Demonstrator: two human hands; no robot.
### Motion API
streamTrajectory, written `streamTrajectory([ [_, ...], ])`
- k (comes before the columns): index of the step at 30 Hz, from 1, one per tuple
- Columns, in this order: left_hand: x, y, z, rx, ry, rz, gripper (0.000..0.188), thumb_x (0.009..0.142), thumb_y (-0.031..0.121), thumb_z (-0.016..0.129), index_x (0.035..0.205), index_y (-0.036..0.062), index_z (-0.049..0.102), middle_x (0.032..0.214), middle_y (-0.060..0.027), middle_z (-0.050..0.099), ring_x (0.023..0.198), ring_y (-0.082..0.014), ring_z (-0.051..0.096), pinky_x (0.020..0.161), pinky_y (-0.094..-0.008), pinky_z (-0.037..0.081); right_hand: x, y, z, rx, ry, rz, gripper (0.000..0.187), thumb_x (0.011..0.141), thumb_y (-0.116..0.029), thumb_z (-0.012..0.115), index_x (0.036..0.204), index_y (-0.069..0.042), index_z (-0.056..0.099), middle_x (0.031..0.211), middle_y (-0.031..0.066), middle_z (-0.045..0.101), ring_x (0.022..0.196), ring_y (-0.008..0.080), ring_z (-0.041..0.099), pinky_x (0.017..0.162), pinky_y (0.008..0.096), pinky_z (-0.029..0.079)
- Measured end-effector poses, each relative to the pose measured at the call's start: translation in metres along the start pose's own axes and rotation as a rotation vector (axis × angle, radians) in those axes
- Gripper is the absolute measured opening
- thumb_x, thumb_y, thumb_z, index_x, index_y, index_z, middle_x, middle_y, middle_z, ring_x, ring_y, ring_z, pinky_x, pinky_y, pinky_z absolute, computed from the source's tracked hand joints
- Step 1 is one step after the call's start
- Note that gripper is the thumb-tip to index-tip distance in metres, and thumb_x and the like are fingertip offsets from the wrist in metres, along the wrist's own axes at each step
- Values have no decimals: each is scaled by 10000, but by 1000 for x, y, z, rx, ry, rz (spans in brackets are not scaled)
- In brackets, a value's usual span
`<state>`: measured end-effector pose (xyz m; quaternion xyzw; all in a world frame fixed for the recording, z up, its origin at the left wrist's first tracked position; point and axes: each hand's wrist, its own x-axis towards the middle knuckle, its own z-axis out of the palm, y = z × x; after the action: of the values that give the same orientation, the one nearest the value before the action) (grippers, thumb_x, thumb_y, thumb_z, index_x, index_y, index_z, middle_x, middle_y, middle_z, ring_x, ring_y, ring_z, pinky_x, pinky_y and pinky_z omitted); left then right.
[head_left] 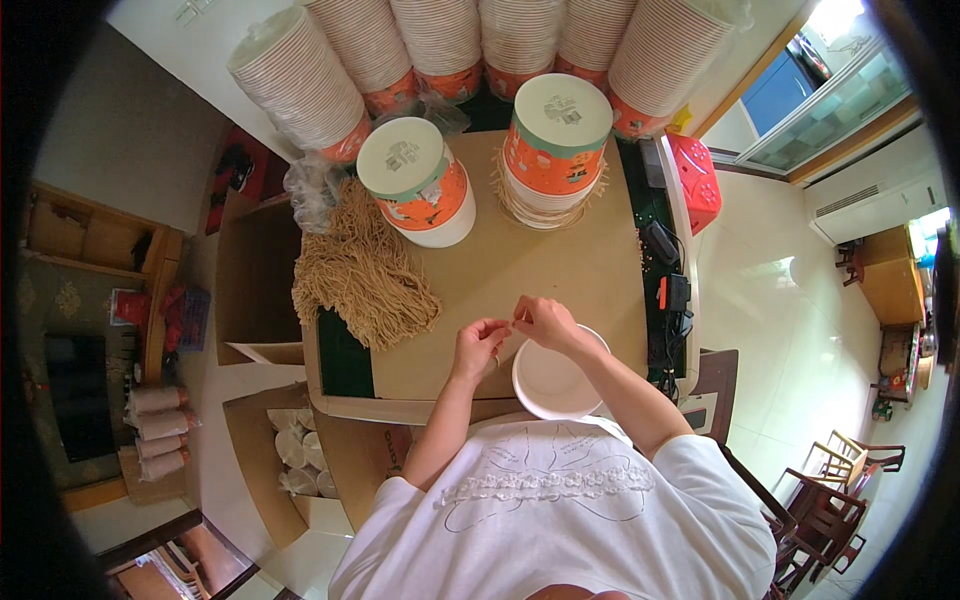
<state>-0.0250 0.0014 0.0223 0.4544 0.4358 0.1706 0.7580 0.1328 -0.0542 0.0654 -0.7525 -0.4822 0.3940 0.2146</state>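
By the worktop [692, 350]'s near edge, I see the white tub [555, 380] just right of the left hand [482, 346], nearer the right hand [546, 322] — both pinched at the fingertips, on what I cannot tell.

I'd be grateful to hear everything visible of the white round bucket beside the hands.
The white, round, paper-like bucket has a pale interior and rounded rim; its mouth faces the camera. It appears at the near edge of the tan flat board, its base hidden. The bare right hand overlaps its far rim; contact is unclear.
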Motion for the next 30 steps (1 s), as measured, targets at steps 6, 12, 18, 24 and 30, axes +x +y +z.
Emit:
streamTrajectory([
  [6, 1, 1, 2, 1, 13, -19, 94, 810, 73, 597, 891, 30, 616, 730, -5, 626, 546, -31, 479, 462, -163, 349, 0, 3, 1, -25, 22, -46, 130, 730, -153, 595, 803, -48, 617, 736, 107, 634, 687, 257, 614, 622, 347, 478],
  [12, 2, -6, -1, 12, -19, 7, 103, 809, 115, 613, 894, 58, 623, 745, 13, 622, 580, -32, 490, 503, -165, 374, 2, 9, 6, -19, 57, -91, 124, 728, -147, 599, 791, -45, 632, 749, 114, 636, 691, 264, 614, 623, 348, 482],
  [18, -1, -1, 10, -59, -8, 118, 125, 808, 89, 613, 919, 29, 614, 766, 6, 623, 591, -39, 501, 503, -174, 375, 3, 13, 8, -32, 69, -115, 137, 723, -182, 587, 799, -85, 648, 730, 105, 636, 705, 282, 615, 645, 374, 485],
  [24, 1, -3, 7, 68, 88, 150, 99, 826, 87, 591, 895, 30, 633, 712, -7, 622, 567, -47, 514, 487, -185, 399, 0, 7, 4, -16, 45, -124, 124, 733, -160, 619, 801, -61, 651, 755, 110, 641, 690, 263, 618, 619, 347, 485],
  [30, -1, -3, 9, 197, 119, 263, 102, 814, 79, 599, 881, 16, 640, 705, -16, 632, 580, -62, 543, 513, -202, 433, -2, 5, 2, -33, 47, -110, 128, 738, -169, 626, 807, -64, 653, 753, 108, 643, 689, 259, 620, 621, 347, 485],
])
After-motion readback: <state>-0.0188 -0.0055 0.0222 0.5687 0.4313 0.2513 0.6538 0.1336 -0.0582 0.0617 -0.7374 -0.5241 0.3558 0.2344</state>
